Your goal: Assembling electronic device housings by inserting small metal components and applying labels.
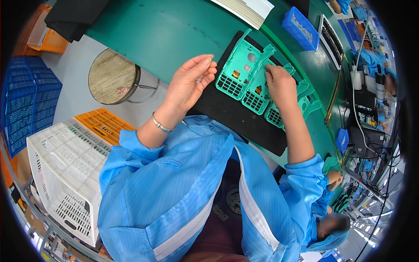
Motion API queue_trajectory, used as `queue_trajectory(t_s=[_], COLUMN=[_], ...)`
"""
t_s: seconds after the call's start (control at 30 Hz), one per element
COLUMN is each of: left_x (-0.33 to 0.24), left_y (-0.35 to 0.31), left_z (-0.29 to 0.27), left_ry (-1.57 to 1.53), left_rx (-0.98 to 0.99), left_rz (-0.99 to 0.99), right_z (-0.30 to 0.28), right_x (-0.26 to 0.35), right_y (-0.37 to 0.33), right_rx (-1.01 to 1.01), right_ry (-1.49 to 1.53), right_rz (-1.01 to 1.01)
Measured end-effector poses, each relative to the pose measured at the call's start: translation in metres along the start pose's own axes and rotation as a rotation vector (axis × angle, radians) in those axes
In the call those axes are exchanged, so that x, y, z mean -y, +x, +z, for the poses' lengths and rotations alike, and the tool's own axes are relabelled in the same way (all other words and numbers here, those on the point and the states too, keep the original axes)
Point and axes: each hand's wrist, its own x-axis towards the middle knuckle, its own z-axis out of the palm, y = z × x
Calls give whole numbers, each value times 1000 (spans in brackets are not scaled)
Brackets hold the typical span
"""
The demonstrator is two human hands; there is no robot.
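Note:
Several green plastic housings (229,72) lie in a row on a black mat (218,105), each with a grid of square openings at its near end. Small yellow-brown parts sit inside the two leftmost ones. Left of the row, my left hand (190,83) is raised with thumb and fingertips pinched together. A small pale piece shows among its curled fingers, too small to name. Over the second housing from the left, my right hand (281,86) reaches down with its fingers bent together. Its fingertips are partly hidden, so what they hold cannot be made out.
Beyond the mat stand a blue bin (301,28) of small parts and a white tray (248,11). A round stool (111,76) is at the left, near a white crate (70,170) and stacked blue crates (32,96). Another person's hand (334,178) shows at the right.

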Motion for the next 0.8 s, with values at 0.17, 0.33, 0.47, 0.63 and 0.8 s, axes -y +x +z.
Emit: queue_trajectory(t_s=[0.17, 0.33, 0.47, 0.63, 0.8], left_x=[-1, 0, 0, 0, 3], left_y=[-1, -1, -2, -2, -3], left_z=[0, -3, -5, -3, -1], left_ry=[6, -22, -33, 33, 66], left_rx=[8, 23, 34, -52, -12], left_rz=[-10, -20, -18, -3, -16], right_z=[5, 7, -3, -17, 22], right_x=[-3, -5, -1, 38, 52], right_y=[0, 5, 9, 25, 38], right_rx=[5, -1, 0, 87, 18], right_ry=[-70, -227, -173, 268, -147], right_rz=[-11, -82, -35, 295, -49])
